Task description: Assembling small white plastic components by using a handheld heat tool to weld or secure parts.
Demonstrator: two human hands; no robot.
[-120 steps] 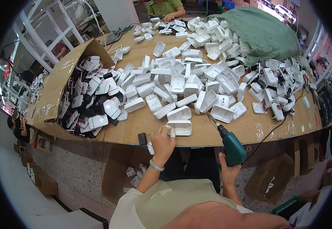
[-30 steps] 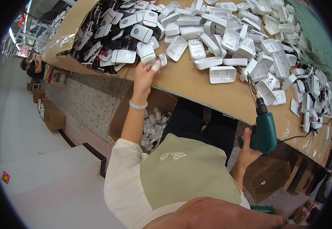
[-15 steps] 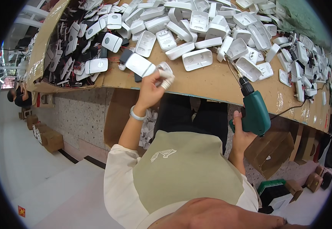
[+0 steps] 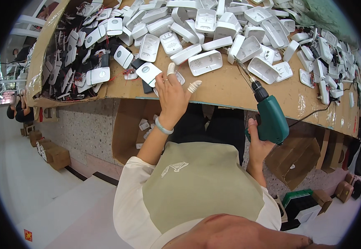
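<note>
Noted brown cardboard sheeting over the counter [image 4: 226,89], probably laid to protect the parts and stop them sliding. Found white plastic housings [image 4: 205,62] heaped loose across the far half, within arm's reach. Found an open cardboard box [image 4: 37,70] at the left end, filled with black-and-white parts and wiring, apparently kept apart from the housings.

Observed the left hand [image 4: 170,97] at the near edge of the counter, grip released, fingers spread flat and touching a white square part [image 4: 149,72] that lay on the counter just beside the box. Noted pale finger cots [image 4: 194,86] on several fingertips, likely for traction and clean handling. Noted a pale bracelet [image 4: 162,126] at the wrist.

Observed the right hand [image 4: 258,145] below the counter edge, grip clenched around the handle of a green power screwdriver [image 4: 270,118]. Judged the tool parked: bit angled up and away, tip over the counter near the housings, clear of the left hand. Traced a black cable [image 4: 313,114] along the counter front.

Recorded speckled stone facing under the counter, cardboard cartons [image 4: 296,159] on a pale floor [image 4: 10,174], and other people [image 4: 16,112] seated far left.
</note>
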